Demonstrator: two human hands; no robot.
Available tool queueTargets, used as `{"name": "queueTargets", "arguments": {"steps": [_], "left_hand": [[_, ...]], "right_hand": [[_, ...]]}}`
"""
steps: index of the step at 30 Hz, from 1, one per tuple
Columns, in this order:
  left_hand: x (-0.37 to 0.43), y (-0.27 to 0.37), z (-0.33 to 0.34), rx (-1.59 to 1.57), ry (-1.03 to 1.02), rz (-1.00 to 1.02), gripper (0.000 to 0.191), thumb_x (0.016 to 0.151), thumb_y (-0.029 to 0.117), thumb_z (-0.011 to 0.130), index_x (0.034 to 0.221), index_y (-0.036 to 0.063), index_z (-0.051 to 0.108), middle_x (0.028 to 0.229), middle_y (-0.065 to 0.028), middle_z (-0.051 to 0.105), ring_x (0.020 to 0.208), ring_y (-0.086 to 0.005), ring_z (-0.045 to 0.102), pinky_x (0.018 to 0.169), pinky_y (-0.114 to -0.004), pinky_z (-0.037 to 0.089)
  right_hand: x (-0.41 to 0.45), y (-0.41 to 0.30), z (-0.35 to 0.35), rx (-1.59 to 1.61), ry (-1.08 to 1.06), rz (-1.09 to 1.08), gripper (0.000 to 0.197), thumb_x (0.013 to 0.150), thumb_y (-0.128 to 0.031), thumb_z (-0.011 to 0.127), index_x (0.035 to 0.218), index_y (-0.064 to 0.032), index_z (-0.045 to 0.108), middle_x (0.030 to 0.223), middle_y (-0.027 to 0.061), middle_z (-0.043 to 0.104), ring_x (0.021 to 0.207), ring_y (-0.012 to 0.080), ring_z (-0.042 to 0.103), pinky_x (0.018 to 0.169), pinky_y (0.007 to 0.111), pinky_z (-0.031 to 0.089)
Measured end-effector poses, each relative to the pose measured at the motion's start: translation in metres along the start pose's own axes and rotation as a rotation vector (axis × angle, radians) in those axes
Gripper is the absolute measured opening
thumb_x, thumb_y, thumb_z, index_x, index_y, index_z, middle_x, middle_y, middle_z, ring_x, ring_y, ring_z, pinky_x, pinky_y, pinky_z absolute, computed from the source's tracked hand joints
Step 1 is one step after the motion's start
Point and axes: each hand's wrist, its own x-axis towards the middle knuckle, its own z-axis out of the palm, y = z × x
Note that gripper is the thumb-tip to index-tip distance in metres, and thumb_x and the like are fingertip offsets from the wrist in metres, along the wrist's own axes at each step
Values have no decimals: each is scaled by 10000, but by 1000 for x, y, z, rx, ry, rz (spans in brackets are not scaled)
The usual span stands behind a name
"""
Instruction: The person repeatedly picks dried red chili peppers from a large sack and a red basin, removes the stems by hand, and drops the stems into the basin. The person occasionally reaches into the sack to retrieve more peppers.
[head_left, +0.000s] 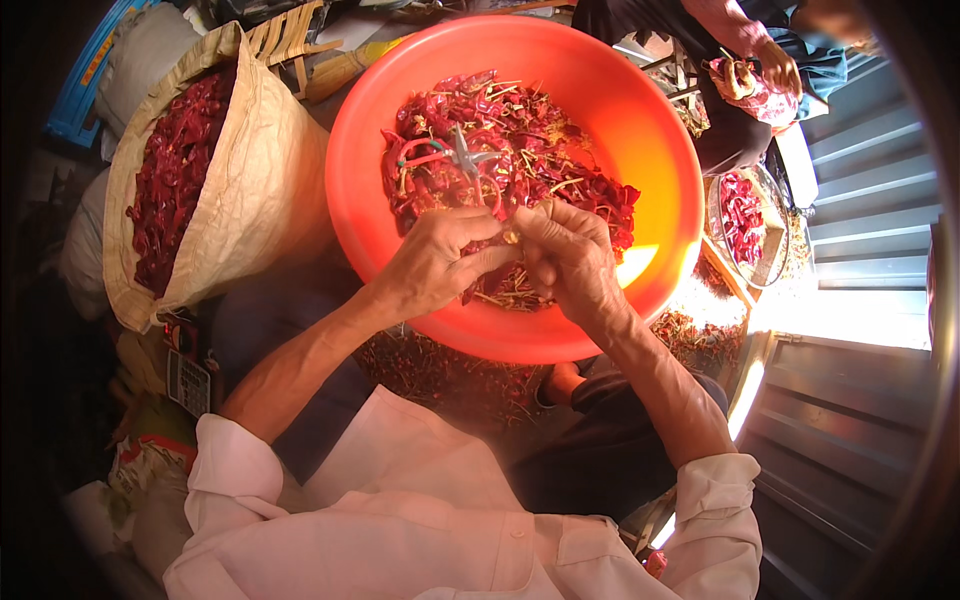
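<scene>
A large red plastic basin holds many dried red chili peppers with stems and loose seeds. Over its near part, my left hand and my right hand meet fingertip to fingertip. Between them is a small yellowish piece, perhaps a chili stem end; the fingers hide most of it. The left thumb and forefinger close on it from one side, the right ones pinch from the other. Scissors with red handles lie spread on the chilies just beyond my hands.
A woven sack of dried chilies stands open at the left, with a calculator below it. At upper right a co-worker's hand is near a wire-rimmed basket of chilies. Corrugated metal panels line the right side.
</scene>
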Motion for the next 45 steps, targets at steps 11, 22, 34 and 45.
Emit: {"name": "queueTargets", "arguments": {"steps": [11, 22, 34, 45], "left_hand": [[19, 9, -5, -118, 103, -55, 131, 984, 85, 758, 1000, -34, 706, 825, -80, 601, 751, -138, 569, 686, -320, 469], [1, 8, -25, -193, 291, -103, 303, 945, 176, 830, 1133, -39, 729, 966, -36, 668, 884, -103, 620, 829, -283, 526], [-3, 5, -31, -485, 219, -188, 246, 1009, 9, 670, 1248, 2, 728, 1165, -58, 727, 1092, -114, 692, 964, -280, 585], [-8, -3, -25, -366, 184, -134, 240, 1020, 28, 650, 1245, 7, 729, 1081, -58, 703, 1037, -139, 695, 939, -289, 566]], "right_hand": [[25, -8, -14, 394, 19, 10, 255, 1100, -247, 618, 903, -86, 606, 673, -44, 499, 483, 60, 374, 416, 236, 319], [24, -31, -67, -374, -164, 35, 177, 1036, -166, 644, 980, -20, 728, 781, 44, 659, 630, 158, 657, 664, 308, 573], [101, 91, -171, -1402, -216, -356, 262, 906, -103, 638, 1127, -27, 757, 1141, 191, 702, 1119, 380, 670, 993, 464, 544], [106, 118, -182, -1518, -226, -492, 233, 882, -47, 612, 1047, -25, 775, 1117, 154, 733, 1078, 350, 642, 969, 444, 538]]}}
